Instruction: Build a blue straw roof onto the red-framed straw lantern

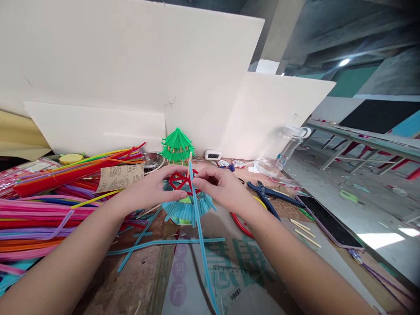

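A small pagoda-like model stands before me, with a fringed blue pipe-cleaner roof [179, 209] below and a red pipe-cleaner lattice [181, 181] above. My left hand [160, 186] grips the lattice's left side between thumb and fingers. A long blue pipe cleaner [201, 236] runs upright past the lattice and down toward me. My right hand [220, 186] is closed in a pinch on it at the lattice's right side; the fingertips are partly hidden. Beyond the hands is a green tiered roof [177, 144]; whether it joins the model is unclear.
Bundled coloured pipe cleaners [42, 218] fill the left. Loose blue strips [147, 246] lie in front. To the right are blue-handled pliers [262, 194], short wooden sticks [306, 233], a phone [328, 221] and a clear jar [282, 151]. A small digital clock [213, 155] stands behind.
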`<state>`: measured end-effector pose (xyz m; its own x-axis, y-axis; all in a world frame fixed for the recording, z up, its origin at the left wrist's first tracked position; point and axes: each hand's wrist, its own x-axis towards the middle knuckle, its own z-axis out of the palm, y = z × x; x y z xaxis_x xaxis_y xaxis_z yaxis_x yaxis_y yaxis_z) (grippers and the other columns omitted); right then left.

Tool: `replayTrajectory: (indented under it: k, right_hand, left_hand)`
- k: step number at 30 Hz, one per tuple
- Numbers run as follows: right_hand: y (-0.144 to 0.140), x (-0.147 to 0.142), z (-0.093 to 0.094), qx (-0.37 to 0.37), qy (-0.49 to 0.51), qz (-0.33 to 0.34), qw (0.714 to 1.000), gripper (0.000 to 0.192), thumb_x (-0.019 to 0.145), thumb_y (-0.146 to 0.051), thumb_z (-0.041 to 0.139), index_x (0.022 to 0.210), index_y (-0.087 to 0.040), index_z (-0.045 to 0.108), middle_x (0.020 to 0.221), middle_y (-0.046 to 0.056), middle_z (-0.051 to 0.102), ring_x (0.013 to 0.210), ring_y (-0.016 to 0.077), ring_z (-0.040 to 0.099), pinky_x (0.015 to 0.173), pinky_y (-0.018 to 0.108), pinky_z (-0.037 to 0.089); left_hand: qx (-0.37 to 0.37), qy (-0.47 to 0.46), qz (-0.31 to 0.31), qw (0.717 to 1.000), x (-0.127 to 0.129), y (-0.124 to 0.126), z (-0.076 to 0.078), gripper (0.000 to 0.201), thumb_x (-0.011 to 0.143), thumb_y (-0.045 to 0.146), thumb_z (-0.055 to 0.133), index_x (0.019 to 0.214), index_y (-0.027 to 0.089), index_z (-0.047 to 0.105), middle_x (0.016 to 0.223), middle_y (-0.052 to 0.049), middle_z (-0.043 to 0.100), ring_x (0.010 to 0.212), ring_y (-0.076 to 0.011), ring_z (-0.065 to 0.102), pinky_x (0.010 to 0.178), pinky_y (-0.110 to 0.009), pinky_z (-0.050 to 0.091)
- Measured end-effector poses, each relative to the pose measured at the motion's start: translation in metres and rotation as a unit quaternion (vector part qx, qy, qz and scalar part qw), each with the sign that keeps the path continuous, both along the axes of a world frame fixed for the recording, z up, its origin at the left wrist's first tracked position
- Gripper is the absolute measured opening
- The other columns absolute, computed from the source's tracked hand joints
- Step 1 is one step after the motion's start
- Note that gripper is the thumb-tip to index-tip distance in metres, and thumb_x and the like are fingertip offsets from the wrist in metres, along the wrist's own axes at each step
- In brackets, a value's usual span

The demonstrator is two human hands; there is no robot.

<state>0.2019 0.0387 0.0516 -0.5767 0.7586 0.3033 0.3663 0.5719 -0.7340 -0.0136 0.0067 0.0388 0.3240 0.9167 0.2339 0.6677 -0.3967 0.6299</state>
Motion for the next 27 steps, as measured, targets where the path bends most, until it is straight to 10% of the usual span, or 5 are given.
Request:
replayTrajectory:
  k: [11,17,27]
  right_hand:
    - [-0.003,0.013,0.014,0.029,-0.076,0.018,0.997,0.024,0.087,-0.038,0.055,0.078,-0.016,0.060,0.070,-0.001,0.054,0.065,0.0103,0.047,0.058,0.022,0.034]
    - [-0.010,0.027,0.029,-0.055,-0.211,0.095,0.971,0.042,0.091,-0.047,0.047,0.065,-0.017,0.060,0.057,-0.002,0.055,0.050,0.0088,0.043,0.048,0.023,0.029]
    - [0.008,0.013,0.002,-0.227,-0.111,0.153,0.955,0.041,0.088,-0.051,0.052,0.067,-0.016,0.057,0.054,-0.002,0.057,0.045,0.0070,0.043,0.047,0.020,0.035]
  left_hand:
    - [-0.004,0.007,-0.007,1.000,-0.001,-0.001,0.001,0.065,0.076,0.055,0.066,0.132,0.027,0.049,0.133,-0.004,0.057,0.117,-0.0269,0.055,0.097,-0.037,0.045]
    - [0.002,-0.024,0.006,1.000,-0.001,0.001,-0.001,0.062,0.075,0.054,0.067,0.128,0.026,0.051,0.129,-0.004,0.058,0.114,-0.0259,0.056,0.097,-0.037,0.046]
    - [0.024,-0.021,0.021,0.999,-0.001,0.001,-0.001,0.056,0.077,0.053,0.065,0.124,0.026,0.052,0.128,-0.004,0.058,0.112,-0.0263,0.058,0.097,-0.039,0.046]
